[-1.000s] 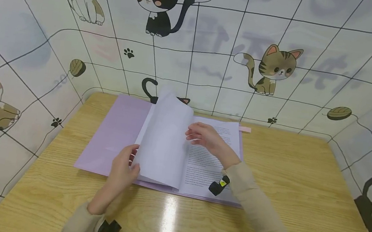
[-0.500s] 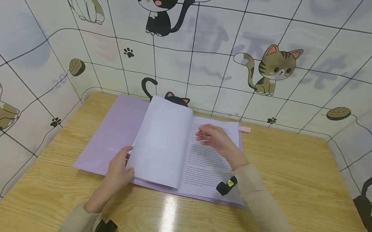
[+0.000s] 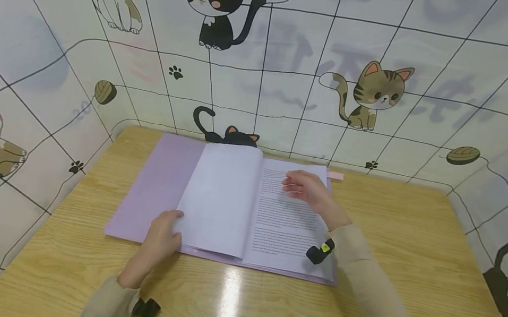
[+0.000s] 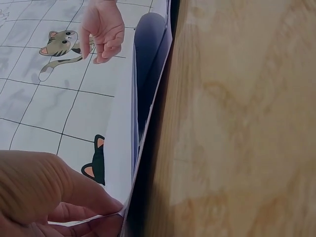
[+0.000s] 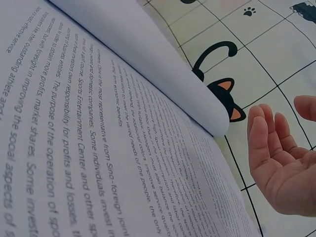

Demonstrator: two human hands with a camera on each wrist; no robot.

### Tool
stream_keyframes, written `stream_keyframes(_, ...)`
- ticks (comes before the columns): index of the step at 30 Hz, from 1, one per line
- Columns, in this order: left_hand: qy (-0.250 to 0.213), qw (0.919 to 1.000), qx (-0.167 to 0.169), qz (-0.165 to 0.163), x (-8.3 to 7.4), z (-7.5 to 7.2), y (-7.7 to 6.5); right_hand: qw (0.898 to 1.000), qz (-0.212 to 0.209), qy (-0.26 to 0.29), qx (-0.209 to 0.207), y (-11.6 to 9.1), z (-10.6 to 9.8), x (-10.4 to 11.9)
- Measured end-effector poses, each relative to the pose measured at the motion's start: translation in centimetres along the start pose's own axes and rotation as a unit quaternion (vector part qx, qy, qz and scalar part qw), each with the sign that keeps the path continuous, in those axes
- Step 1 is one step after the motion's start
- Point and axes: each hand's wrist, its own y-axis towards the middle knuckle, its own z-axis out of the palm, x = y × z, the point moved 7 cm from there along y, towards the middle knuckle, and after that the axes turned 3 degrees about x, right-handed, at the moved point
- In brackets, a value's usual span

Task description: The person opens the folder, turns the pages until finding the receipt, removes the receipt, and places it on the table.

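On your right page (image 5: 108, 143) you can read "Sports Entertainment Center" and "Sino-foreign joint". Your right-wrist view also shows "profits and losses" there.

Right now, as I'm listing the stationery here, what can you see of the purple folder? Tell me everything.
The folder is pale purple and smooth, perhaps plastic or card. It lies open on the wooden table, its left cover partly bare. White sheets lie inside, blank on the left, printed on the right; a pink tab sticks out at the upper right. The left hand pinches the left ones; whether it touches the cover is unclear.
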Motion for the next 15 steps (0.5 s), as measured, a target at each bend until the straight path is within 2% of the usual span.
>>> stream_keyframes(8, 0.016, 0.9998, 0.008, 0.002, 0.4, 0.5, 0.0, 1.000, 0.002, 0.001, -0.010, 0.3, -1.6, 0.1)
stream_keyframes(15, 0.021, 0.9995, 0.019, -0.012, 0.8, 0.8, 0.2, 0.999, -0.001, -0.010, -0.041, 0.7, -3.7, 0.5)
